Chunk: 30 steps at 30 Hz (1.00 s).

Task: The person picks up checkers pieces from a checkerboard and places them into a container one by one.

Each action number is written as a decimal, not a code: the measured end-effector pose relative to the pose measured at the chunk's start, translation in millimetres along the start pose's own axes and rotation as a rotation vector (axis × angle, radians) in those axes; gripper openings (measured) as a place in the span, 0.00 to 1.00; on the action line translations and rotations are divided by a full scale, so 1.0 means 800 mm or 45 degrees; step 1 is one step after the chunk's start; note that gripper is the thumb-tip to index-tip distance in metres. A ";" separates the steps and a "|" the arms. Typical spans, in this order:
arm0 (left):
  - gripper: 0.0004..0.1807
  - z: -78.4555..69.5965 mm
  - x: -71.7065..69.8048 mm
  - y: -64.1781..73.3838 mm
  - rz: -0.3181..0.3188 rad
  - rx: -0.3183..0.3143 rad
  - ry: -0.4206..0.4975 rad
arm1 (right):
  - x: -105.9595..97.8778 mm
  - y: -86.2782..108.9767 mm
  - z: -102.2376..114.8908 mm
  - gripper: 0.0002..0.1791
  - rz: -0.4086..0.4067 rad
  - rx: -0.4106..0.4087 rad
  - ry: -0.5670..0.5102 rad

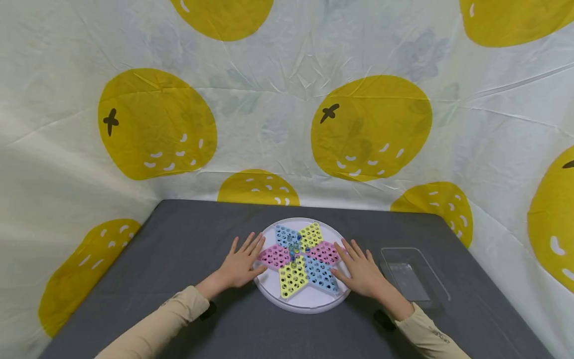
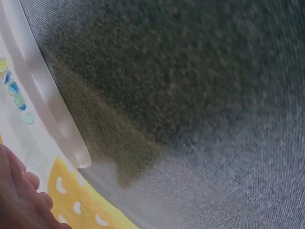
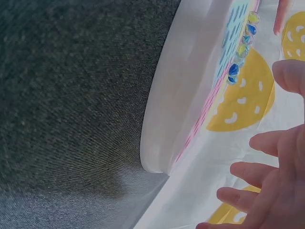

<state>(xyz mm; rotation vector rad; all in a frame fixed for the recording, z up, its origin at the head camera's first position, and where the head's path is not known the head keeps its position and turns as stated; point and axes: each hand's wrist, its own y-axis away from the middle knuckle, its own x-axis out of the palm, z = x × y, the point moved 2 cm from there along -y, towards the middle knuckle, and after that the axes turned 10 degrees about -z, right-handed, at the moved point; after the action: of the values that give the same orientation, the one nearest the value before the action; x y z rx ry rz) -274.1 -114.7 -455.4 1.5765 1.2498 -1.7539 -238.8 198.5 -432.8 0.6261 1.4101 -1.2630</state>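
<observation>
A round white game board [image 1: 273, 294] with a six-pointed star of pink, yellow and blue perforated sections lies on the table. Several glass marbles [image 1: 293, 247] cluster around the star's centre and its blue upper-left point; they also show as a row of marbles [image 3: 242, 50] in the right wrist view. My left hand [image 1: 242, 264] spreads its fingers at the board's left edge, holding nothing. On the opposite side my right hand [image 1: 362, 271] is likewise spread, its fingertips overlapping the pink and blue points in the head view. Both palms face down.
A clear plastic tray [image 1: 414, 276] stands on the table to the right of my right hand. Dark grey cloth [image 1: 202, 229] covers the table. A white curtain with yellow fruit prints [image 1: 157, 124] hangs behind and along the sides.
</observation>
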 end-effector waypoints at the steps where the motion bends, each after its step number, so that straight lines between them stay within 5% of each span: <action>1: 0.41 0.001 0.000 -0.001 -0.002 0.000 0.001 | -0.001 -0.001 0.001 0.38 -0.004 -0.001 0.001; 30: 0.37 0.000 0.013 -0.011 0.134 0.021 -0.039 | -0.016 -0.021 0.008 0.34 -0.164 -0.081 -0.081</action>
<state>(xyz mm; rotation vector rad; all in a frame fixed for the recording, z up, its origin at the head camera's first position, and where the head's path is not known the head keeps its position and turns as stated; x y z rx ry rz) -283.6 -108.4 -462.4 1.5894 1.1201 -1.7201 -248.2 191.2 -414.2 0.4538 1.4502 -1.3224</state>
